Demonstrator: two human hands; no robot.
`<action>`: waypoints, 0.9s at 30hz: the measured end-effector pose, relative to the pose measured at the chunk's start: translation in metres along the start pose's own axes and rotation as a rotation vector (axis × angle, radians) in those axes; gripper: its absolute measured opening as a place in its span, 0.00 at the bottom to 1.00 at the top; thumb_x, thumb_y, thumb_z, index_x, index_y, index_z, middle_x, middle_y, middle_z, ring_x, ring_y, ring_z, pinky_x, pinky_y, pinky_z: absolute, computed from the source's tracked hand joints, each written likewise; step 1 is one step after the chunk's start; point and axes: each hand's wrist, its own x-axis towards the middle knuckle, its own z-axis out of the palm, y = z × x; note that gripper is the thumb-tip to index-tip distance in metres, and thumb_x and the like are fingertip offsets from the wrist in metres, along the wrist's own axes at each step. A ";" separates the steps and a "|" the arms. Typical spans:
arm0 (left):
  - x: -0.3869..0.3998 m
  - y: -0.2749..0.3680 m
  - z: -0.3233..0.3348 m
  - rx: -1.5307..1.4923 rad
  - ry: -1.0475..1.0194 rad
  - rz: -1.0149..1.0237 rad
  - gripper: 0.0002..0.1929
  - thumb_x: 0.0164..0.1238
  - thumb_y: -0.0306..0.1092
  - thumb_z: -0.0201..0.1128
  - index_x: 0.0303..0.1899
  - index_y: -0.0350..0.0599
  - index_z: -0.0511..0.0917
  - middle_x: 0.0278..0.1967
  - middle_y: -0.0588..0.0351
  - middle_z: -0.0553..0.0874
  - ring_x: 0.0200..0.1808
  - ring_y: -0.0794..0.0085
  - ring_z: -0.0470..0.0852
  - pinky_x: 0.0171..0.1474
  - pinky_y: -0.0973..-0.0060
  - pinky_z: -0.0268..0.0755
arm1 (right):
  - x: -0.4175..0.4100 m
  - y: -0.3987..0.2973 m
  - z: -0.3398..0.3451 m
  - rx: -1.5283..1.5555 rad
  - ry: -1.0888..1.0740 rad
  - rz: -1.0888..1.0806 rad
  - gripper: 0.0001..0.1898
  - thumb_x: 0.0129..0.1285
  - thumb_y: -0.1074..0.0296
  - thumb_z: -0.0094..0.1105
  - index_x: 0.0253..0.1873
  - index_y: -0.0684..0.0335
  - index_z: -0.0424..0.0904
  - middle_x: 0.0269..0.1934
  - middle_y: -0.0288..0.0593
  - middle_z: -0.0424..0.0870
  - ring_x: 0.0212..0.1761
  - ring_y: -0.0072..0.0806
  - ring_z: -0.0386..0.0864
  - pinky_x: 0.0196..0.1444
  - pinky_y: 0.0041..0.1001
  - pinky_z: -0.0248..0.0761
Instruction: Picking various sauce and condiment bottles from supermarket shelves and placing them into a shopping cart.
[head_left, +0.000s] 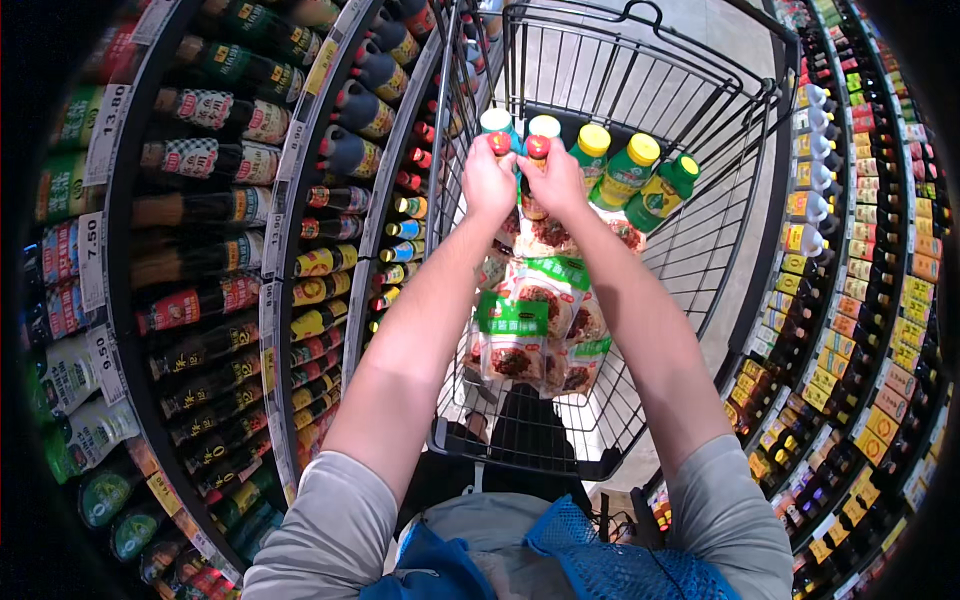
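Observation:
Both my hands reach into a black wire shopping cart (675, 300). My left hand (489, 180) is closed around a red-capped bottle (499, 144), and my right hand (553, 178) grips another red-capped bottle (537, 147) beside it. Behind them stand two white-capped containers, one at the left (496, 120) and one at the right (545, 126). To the right of my right hand are several green bottles, two with yellow caps (624, 176) and one green-capped (663, 196), tilted to the right. Nearer to me lie several plastic food packets with green labels (517, 337).
Shelves of dark sauce bottles (199, 296) with price strips rise close on the left. Another shelf with clear jugs (808, 191) and small boxes (832, 352) runs along the right. Grey floor (589, 45) shows beyond the cart, whose near edge is by my body.

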 end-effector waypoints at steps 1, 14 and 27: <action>0.002 0.000 0.000 -0.001 0.002 0.003 0.18 0.66 0.29 0.72 0.53 0.38 0.76 0.47 0.39 0.86 0.51 0.40 0.85 0.55 0.50 0.77 | 0.004 -0.002 -0.001 -0.022 -0.004 0.010 0.25 0.65 0.53 0.72 0.55 0.65 0.76 0.49 0.63 0.88 0.54 0.61 0.85 0.55 0.52 0.77; 0.014 0.004 -0.003 0.210 -0.120 -0.116 0.31 0.72 0.33 0.66 0.70 0.39 0.62 0.59 0.34 0.80 0.54 0.38 0.85 0.58 0.49 0.79 | 0.013 -0.017 0.017 -0.167 -0.058 0.095 0.28 0.67 0.48 0.70 0.57 0.67 0.75 0.47 0.63 0.88 0.50 0.60 0.87 0.53 0.50 0.79; -0.055 0.028 -0.029 0.168 -0.035 0.152 0.42 0.69 0.29 0.63 0.81 0.34 0.50 0.76 0.18 0.56 0.69 0.29 0.74 0.69 0.49 0.73 | -0.048 -0.007 -0.015 0.227 0.177 -0.241 0.30 0.71 0.72 0.62 0.75 0.70 0.67 0.68 0.56 0.78 0.63 0.40 0.82 0.61 0.33 0.81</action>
